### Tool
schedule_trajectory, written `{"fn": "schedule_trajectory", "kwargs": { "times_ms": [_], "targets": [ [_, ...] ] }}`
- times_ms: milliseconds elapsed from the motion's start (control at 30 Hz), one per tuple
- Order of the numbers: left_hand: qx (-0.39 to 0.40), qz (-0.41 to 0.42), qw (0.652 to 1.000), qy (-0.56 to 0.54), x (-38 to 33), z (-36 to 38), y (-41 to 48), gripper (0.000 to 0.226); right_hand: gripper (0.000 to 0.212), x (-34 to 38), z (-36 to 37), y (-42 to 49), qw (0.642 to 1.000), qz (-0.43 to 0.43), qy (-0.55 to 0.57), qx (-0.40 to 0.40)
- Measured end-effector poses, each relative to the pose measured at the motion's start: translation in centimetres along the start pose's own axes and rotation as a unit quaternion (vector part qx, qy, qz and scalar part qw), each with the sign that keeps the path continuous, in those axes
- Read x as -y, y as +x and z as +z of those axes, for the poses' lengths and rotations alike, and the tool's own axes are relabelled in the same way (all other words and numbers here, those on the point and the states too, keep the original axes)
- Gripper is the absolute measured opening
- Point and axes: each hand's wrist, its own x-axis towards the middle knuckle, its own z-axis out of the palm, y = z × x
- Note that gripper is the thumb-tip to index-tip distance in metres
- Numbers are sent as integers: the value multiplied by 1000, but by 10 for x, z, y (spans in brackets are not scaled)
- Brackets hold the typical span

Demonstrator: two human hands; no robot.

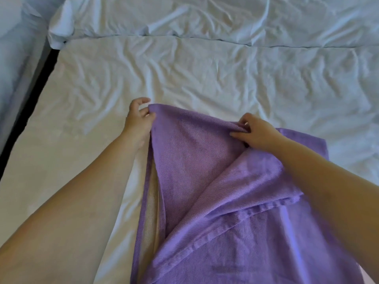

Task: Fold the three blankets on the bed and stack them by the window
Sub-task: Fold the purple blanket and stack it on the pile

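Blanket: one purple blanket [205,181] shows, lying on the near part of the bed [71,160], right of the middle. It runs from the bottom edge of the view up to the two hands.
Blanket's shape: partly folded, with several layers overlapping. One thick folded layer crosses on a slant from the lower left up to the right and passes under the right forearm. Another part spreads flat on the bed beyond that forearm.
Blanket's top edge: raised a little off the bed and stretched between the two hands, sagging slightly in the middle.
Left edge of blanket: a narrow purple hem runs down beside a pale strip. Whether that strip is the blanket's other face or the sheet cannot be told.
Left hand [139,117]: pinches the upper left corner of the blanket, with the thumb and fingers curled on the cloth.
Right hand [254,132]: grips the top edge further right, where the cloth is bunched into small pleats under the curled fingers.
Arms: both forearms are bare and reach in from the bottom corners.
Sheet [205,74]: white and much wrinkled, covering the bed beyond the hands.
Far bedding [184,15]: a second white crumpled layer lies across the top of the view, its edge making a line across the bed.
Left side: a dark gap [26,117] runs along the bed's edge, with another pale surface [14,58] beyond it.
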Motion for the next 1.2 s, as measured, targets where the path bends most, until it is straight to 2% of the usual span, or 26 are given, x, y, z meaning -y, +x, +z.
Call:
{"fn": "schedule_trajectory", "kwargs": {
  "times_ms": [67,133,200,233,267,333,400,467,500,567,600,633,667,700,767,833,933,967,1033,1100,1200],
  "targets": [
    [41,-6,997,67,11,4,1,38,54,-2,-4,-1,991,3,-112,76],
    [4,11,988,157,16,8,3,39,59,-5,-10,-2,980,6,-179,84],
    [-96,44,950,294,15,15,1,35,45,-14,-17,-3,992,20,-125,20],
    [-125,77,928,343,13,21,-4,32,33,-20,-22,-2,996,29,-79,-29],
    [-120,122,917,359,10,31,-9,28,26,-27,-29,-3,995,40,-51,-72],
    [-24,212,916,341,3,58,-22,23,32,-47,-45,-6,990,77,-64,-98],
    [93,256,896,352,1,89,-34,26,44,-68,-60,-18,984,124,-118,-44],
    [162,269,871,378,0,117,-40,36,46,-81,-72,-33,976,157,-149,25],
    [186,261,868,379,-2,129,-42,38,37,-83,-77,-41,976,146,-157,43],
    [231,241,876,349,-9,150,-47,37,16,-82,-84,-57,985,70,-148,50],
    [250,241,876,335,-12,159,-49,34,17,-80,-86,-69,987,24,-144,59],
    [269,253,866,337,-14,167,-52,31,27,-78,-88,-82,983,-24,-170,71],
    [290,269,846,356,-14,173,-56,28,33,-76,-87,-95,969,-65,-222,91],
    [311,284,820,387,-13,176,-60,25,30,-75,-85,-108,951,-92,-271,112],
    [328,303,779,439,-7,181,-66,20,11,-82,-75,-134,926,-110,-331,143],
    [299,315,780,450,0,185,-71,27,12,-91,-68,-156,922,-87,-331,181],
    [276,338,762,478,4,191,-76,43,36,-101,-62,-169,933,-37,-293,208],
    [283,340,751,490,5,194,-78,44,38,-102,-61,-169,945,-14,-267,188],
    [290,331,729,524,4,200,-80,42,34,-106,-61,-164,978,72,-174,93],
    [282,328,719,544,1,203,-81,37,29,-112,-59,-154,982,129,-141,1],
    [289,333,733,518,-4,201,-83,28,33,-114,-55,-140,961,168,-220,18]
  ]
}}
